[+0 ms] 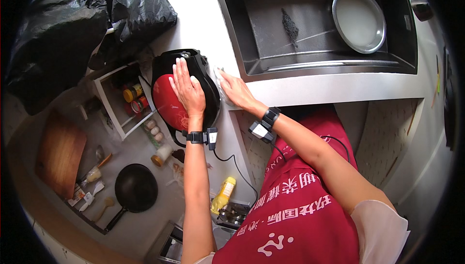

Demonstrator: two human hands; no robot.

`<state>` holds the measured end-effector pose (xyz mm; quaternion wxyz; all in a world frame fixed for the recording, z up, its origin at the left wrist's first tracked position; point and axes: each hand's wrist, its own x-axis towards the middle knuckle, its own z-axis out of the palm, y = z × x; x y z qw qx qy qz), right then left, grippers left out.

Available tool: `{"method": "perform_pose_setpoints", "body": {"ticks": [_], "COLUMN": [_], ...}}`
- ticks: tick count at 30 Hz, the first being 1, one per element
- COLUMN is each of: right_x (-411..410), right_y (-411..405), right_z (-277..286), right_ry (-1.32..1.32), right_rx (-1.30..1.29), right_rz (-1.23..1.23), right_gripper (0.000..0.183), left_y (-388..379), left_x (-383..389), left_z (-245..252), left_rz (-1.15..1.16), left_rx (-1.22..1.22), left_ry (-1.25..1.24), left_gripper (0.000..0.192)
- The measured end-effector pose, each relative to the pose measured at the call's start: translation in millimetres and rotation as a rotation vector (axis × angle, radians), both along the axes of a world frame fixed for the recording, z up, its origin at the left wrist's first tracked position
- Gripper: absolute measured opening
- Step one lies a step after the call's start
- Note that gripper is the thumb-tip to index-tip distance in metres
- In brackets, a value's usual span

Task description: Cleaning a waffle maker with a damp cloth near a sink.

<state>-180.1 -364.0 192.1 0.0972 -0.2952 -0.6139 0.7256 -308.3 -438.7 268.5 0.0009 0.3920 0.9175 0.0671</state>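
My left hand lies flat on the lid of a red and black electric griddle, fingers stretched out towards its hinge side, holding nothing. Beside the griddle, on the white countertop, my right hand has a thin white cloth under its fingers, against or close to the black side of the appliance. Most of the cloth is hidden by that hand. The griddle's lid is down, and its black handle points towards my body. Both wrists wear black straps with small devices and cables.
A dark sink holds a metal basin of cloudy liquid and a dark mesh piece. Black plastic bags hang at left above a white rack. A wok, wooden board and yellow bottle lie nearer me.
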Motion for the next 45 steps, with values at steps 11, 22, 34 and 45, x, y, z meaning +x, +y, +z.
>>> {"method": "perform_pose_setpoints", "body": {"ticks": [11, 22, 34, 45], "right_x": [-52.1, -20.7, -27.8, -45.5], "right_y": [15.6, 6.2, 17.6, 28.6], "right_z": [-7.3, 18.7, 15.0, 3.9], "right_ry": [0.001, 0.017, 0.037, 0.118], "right_rx": [0.027, 0.019, -0.017, -0.071], "right_rz": [-0.040, 0.112, 0.088, 0.044], "right_gripper": [0.050, 0.045, 0.052, 0.056], "left_y": [0.4, -1.8, 0.0, 2.7], "left_x": [-0.9, -1.1, -0.4, 0.6], "left_z": [0.9, -1.4, -0.2, -1.5], "left_rz": [0.003, 0.001, -0.004, -0.010], "left_rx": [0.007, 0.001, 0.013, 0.008], "left_ry": [-0.006, -0.002, 0.003, 0.001], "left_gripper": [0.061, 0.063, 0.061, 0.060]}}
